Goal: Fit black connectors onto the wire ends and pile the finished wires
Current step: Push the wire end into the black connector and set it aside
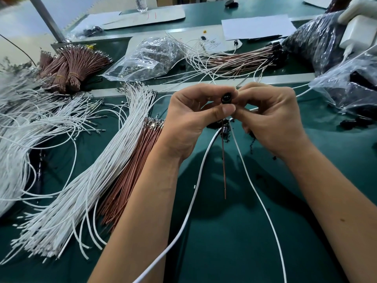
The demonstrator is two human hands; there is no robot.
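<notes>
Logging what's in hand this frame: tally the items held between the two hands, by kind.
black connector: 1
brown wire: 1
thin white wire: 1
Total: 3

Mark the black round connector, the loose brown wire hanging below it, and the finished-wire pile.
black round connector [226,98], head view, its face between the fingertips
loose brown wire [224,164], head view, mid-length
finished-wire pile [240,58], head view, middle of the bundle
</notes>
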